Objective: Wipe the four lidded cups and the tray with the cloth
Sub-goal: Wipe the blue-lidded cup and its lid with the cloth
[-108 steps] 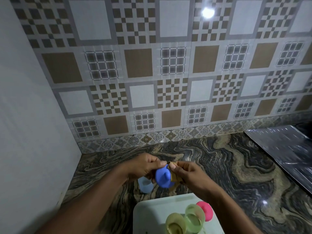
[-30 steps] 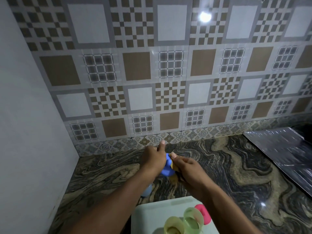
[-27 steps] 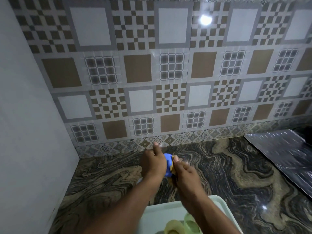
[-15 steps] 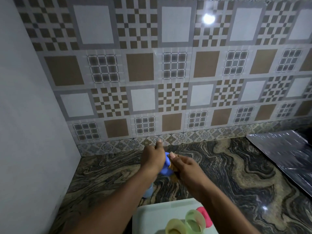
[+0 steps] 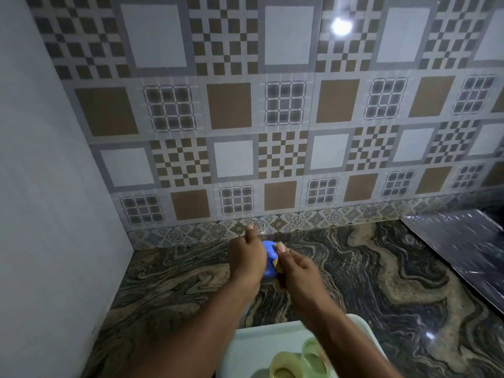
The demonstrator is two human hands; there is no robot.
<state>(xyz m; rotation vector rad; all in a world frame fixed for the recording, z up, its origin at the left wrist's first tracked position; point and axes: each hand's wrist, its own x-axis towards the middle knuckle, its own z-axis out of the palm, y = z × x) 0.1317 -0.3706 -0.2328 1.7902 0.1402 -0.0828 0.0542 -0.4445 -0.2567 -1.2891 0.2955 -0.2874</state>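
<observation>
Dim light: one lamp's glare spot [image 5: 341,25] burns on the glossy tiled wall [image 5: 229,105]; my right hand [image 5: 296,266] looks soft, and the wide lens bends the edges.

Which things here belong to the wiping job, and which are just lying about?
Job: blue cup piece in left hand; cloth pinched by right hand; tray; yellow cup and green cup on it.
Lying about: shiny dark sheet on the counter, far right.
</observation>
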